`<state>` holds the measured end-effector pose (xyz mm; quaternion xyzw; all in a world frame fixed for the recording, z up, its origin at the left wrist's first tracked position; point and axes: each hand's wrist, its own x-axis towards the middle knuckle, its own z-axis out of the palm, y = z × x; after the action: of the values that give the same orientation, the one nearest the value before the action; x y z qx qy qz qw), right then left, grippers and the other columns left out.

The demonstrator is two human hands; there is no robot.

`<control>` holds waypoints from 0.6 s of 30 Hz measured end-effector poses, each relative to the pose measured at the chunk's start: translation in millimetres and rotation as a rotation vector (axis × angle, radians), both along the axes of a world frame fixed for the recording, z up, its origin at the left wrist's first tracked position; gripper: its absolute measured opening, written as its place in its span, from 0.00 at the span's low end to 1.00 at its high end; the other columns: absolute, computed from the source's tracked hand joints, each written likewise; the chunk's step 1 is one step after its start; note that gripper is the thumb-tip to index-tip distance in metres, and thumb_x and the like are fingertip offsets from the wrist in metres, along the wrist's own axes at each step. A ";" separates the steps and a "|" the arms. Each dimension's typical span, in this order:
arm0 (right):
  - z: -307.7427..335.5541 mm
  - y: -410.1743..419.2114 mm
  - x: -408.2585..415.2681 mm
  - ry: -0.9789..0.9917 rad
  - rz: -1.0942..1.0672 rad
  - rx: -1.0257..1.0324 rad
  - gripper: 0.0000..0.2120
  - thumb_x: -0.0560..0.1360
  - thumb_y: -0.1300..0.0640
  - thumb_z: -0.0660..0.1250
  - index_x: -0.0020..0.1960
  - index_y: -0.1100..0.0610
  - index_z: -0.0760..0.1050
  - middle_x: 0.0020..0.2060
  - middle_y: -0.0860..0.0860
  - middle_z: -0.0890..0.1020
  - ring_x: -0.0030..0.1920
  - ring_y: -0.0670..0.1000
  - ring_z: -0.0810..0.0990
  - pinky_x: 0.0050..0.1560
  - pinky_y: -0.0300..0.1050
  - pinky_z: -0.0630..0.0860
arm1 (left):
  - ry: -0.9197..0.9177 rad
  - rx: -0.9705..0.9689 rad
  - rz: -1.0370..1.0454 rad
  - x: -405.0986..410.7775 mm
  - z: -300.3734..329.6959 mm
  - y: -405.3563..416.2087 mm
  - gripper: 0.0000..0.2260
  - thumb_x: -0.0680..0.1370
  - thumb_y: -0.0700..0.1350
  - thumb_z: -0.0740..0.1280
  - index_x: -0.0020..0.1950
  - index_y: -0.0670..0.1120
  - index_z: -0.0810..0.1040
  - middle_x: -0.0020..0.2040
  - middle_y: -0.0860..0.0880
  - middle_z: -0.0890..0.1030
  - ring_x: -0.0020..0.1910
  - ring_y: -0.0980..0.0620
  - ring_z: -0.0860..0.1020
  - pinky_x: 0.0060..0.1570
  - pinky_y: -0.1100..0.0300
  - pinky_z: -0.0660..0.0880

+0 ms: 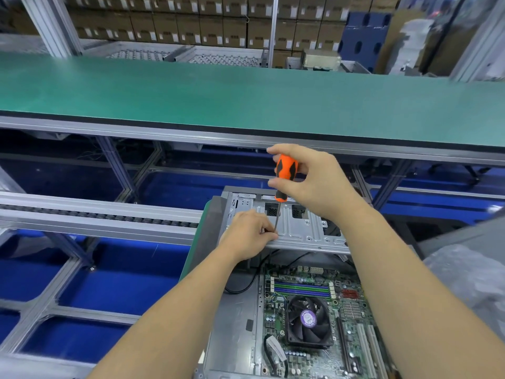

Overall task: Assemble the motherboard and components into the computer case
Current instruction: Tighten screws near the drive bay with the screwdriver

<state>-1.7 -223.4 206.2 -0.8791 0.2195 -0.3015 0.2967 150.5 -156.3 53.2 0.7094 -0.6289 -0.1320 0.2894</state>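
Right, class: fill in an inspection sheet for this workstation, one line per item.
Surface: green mat, bare.
Job's things: computer case open, motherboard inside; screwdriver upright, tip on the drive bracket.
Clutter: nothing seen.
Hands: right hand grips the screwdriver handle; left hand pinches at its tip.
Cables: black cable loops beside the motherboard.
Surroundings: roller conveyor, stacked cartons.
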 end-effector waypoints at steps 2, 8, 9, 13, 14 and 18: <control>0.5 -2.3 -1.9 0.006 0.036 0.040 0.24 0.75 0.63 0.74 0.68 0.46 0.77 0.51 0.50 0.83 0.51 0.55 0.83 0.61 0.54 0.79 | 0.005 0.002 0.003 -0.3 0.8 0.1 0.05 0.76 0.51 0.71 0.45 0.52 0.85 0.41 0.61 0.79 0.51 0.53 0.74 0.59 0.50 0.71; -0.9 -0.2 -5.3 0.005 -0.019 0.021 0.21 0.75 0.59 0.76 0.63 0.43 0.78 0.46 0.51 0.82 0.48 0.55 0.83 0.58 0.54 0.80 | -0.018 0.017 0.003 -1.6 1.5 0.1 0.05 0.77 0.51 0.71 0.46 0.53 0.85 0.43 0.62 0.79 0.51 0.54 0.73 0.59 0.51 0.71; 0.8 -1.3 -6.1 0.008 0.010 0.049 0.22 0.75 0.60 0.75 0.63 0.42 0.78 0.47 0.53 0.83 0.49 0.54 0.83 0.58 0.54 0.80 | -0.016 0.017 0.002 -1.6 1.6 0.5 0.05 0.77 0.51 0.71 0.46 0.53 0.85 0.42 0.62 0.79 0.51 0.54 0.73 0.59 0.51 0.71; -0.8 -2.7 -5.1 -0.006 -0.042 -0.037 0.17 0.74 0.58 0.77 0.60 0.46 0.79 0.38 0.42 0.78 0.39 0.49 0.79 0.51 0.48 0.79 | -0.019 -0.014 -0.011 -1.7 1.3 0.4 0.05 0.77 0.49 0.71 0.45 0.51 0.85 0.40 0.63 0.77 0.50 0.56 0.73 0.59 0.52 0.70; -1.8 -0.7 -4.2 -0.014 -0.087 -0.077 0.17 0.73 0.56 0.78 0.59 0.48 0.79 0.36 0.42 0.77 0.38 0.51 0.77 0.49 0.48 0.78 | -0.025 -0.019 -0.013 -2.0 1.7 0.5 0.05 0.77 0.49 0.71 0.45 0.51 0.85 0.40 0.64 0.76 0.49 0.56 0.73 0.59 0.52 0.70; -0.6 -0.2 -6.3 -0.006 -0.007 0.066 0.20 0.74 0.57 0.77 0.63 0.43 0.78 0.48 0.47 0.82 0.48 0.51 0.83 0.54 0.44 0.81 | -0.028 -0.038 -0.018 -1.7 0.9 0.5 0.04 0.76 0.49 0.72 0.44 0.51 0.85 0.38 0.64 0.76 0.47 0.58 0.72 0.59 0.53 0.70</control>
<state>-8.0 -223.6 205.6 -0.8671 0.2315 -0.2978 0.3254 148.8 -155.8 54.1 0.6998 -0.6418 -0.1127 0.2926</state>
